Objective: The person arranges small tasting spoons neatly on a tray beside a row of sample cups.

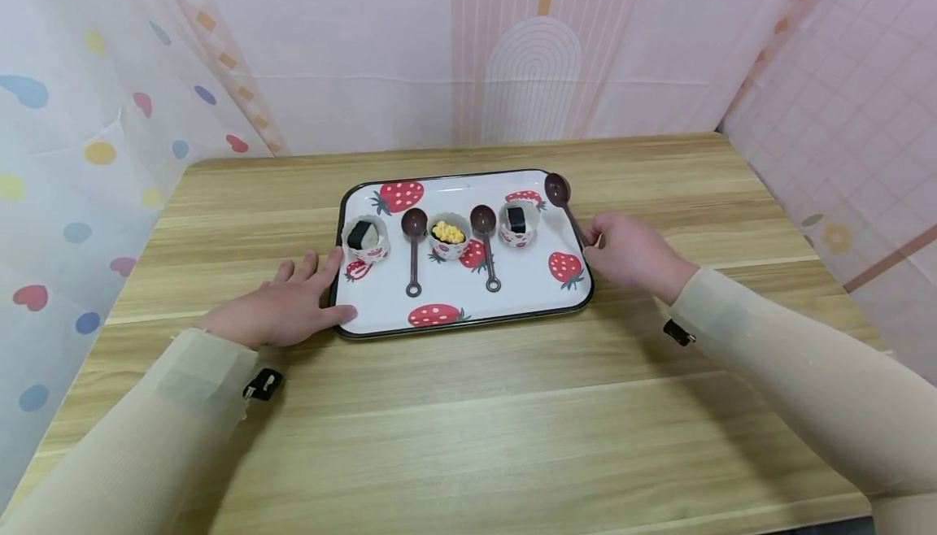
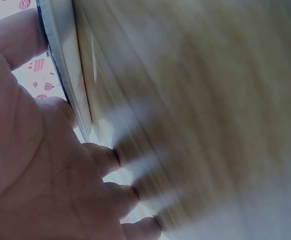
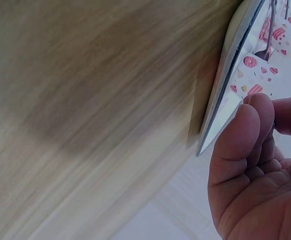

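Note:
A white strawberry-print tray [image 1: 381,307] with a dark rim lies on the table. My left hand [image 1: 281,307] rests at its left edge, thumb over the rim and the other fingers spread; the left wrist view shows this palm [image 2: 40,165] beside the rim. At the tray's right edge my right hand [image 1: 633,254] pinches the handle of a brown spoon [image 1: 558,190], whose bowl points to the back. In the right wrist view the thumb and fingertips [image 3: 238,130] meet, and the spoon is hidden. Two more brown spoons [image 1: 414,224] [image 1: 484,220] lie on the tray.
Three paper cups stand on the tray: a left cup [image 1: 375,254] and a right cup [image 1: 518,237], each with a black-and-white piece, and a middle cup [image 1: 450,251] with yellow topping. Around lies the wooden table [image 1: 468,429]; patterned cloth [image 1: 366,71] hangs behind.

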The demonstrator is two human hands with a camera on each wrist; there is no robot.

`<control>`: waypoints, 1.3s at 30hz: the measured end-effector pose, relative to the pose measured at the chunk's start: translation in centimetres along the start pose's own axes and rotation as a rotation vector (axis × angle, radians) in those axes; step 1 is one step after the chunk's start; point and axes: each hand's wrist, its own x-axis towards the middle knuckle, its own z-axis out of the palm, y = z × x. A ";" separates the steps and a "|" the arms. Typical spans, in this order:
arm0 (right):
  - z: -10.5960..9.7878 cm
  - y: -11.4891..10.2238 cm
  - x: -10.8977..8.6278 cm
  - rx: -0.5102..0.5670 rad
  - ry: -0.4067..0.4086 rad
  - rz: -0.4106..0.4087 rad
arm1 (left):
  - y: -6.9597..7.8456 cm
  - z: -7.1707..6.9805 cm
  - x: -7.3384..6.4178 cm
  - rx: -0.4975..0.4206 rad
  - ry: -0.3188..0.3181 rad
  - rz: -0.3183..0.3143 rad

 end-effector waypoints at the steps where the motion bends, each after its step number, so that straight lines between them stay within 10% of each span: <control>1: 0.0 0.0 0.0 0.000 -0.001 0.000 | 0.0 0.0 0.0 0.000 0.002 0.001; 39: 1.2 -0.4 -0.3 0.012 -0.054 0.007 | -0.1 0.1 0.1 0.001 0.015 0.006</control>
